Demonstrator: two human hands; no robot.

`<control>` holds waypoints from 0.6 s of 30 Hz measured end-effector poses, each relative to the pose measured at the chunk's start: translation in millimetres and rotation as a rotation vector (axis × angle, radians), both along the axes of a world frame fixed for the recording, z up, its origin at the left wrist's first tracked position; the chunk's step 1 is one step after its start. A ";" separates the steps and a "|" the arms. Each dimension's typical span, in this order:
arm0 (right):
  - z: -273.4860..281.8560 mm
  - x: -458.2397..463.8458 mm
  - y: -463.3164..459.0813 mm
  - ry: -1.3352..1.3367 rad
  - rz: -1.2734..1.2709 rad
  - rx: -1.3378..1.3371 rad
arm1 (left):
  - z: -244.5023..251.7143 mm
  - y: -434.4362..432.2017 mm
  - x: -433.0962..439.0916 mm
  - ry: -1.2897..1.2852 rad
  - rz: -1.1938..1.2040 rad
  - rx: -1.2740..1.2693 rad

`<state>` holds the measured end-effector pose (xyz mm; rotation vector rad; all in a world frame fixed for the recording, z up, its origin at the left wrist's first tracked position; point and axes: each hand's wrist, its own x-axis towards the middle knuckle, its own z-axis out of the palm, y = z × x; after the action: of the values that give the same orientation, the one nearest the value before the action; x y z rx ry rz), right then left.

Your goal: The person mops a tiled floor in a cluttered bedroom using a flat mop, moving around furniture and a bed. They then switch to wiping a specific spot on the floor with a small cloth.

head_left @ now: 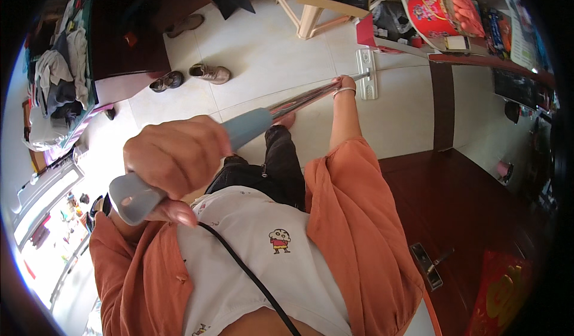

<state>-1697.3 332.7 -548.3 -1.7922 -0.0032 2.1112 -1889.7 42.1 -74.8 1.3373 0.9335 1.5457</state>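
Observation:
My left hand [177, 152] is closed around the upper end of a flat mop's pole, close to the camera. A grey plastic end cap [134, 199] sticks out below the fist, and a blue-grey grip sleeve [249, 127] shows beyond it. The shiny metal pole [302, 100] runs up and right to my right hand [344, 83], whose fingers wrap it near the lower end. Just past that hand, the narrow, pale mop head plate [367, 74] lies on the tiled floor. Its underside is hidden.
Shoes [210, 73] stand on the floor by a dark red cabinet [130, 44]. Ahead is a plastic stool [309, 22]; a shelf with a red bucket-like container [430, 13] is at upper right. A dark red door [448, 201] stands at right. A black cable [251, 275] crosses my shirt.

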 end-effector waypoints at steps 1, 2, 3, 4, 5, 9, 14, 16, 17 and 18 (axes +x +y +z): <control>-7.0 -9.3 -8.9 -0.028 -0.033 -0.020 | -4.3 -16.3 -5.8 0.004 0.011 0.000; -13.4 -14.5 -21.3 -0.016 -0.012 0.032 | -8.2 -33.4 -10.6 0.007 0.019 0.001; -13.7 -25.4 -38.3 -0.007 0.024 0.082 | -16.3 -52.9 -16.8 0.006 0.042 0.000; -10.2 -43.4 -57.4 -0.043 0.040 0.115 | -16.0 -70.6 -24.0 0.037 0.004 0.000; -7.5 -60.6 -73.0 -0.078 0.045 0.153 | -17.8 -87.5 -27.6 0.041 0.049 0.008; -10.1 -91.9 -120.1 -0.097 0.139 0.168 | -28.9 -154.5 -31.1 0.032 0.147 0.018; 10.8 -99.2 -204.3 -0.100 0.411 0.120 | -25.2 -242.8 -11.9 -0.005 0.271 -0.046; 16.8 -109.4 -254.1 -0.188 0.471 0.127 | -18.8 -283.5 -11.2 -0.044 0.380 -0.060; 19.2 -111.2 -281.2 -0.188 0.484 0.125 | -14.1 -305.6 -14.4 -0.042 0.379 -0.062; 17.3 -113.7 -308.7 -0.179 0.501 0.120 | -5.5 -326.7 -19.4 -0.035 0.371 -0.061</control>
<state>-1811.0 24.0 -531.0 -2.0572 -0.6749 2.1916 -1909.1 -284.6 -80.4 1.1333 1.2483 1.7946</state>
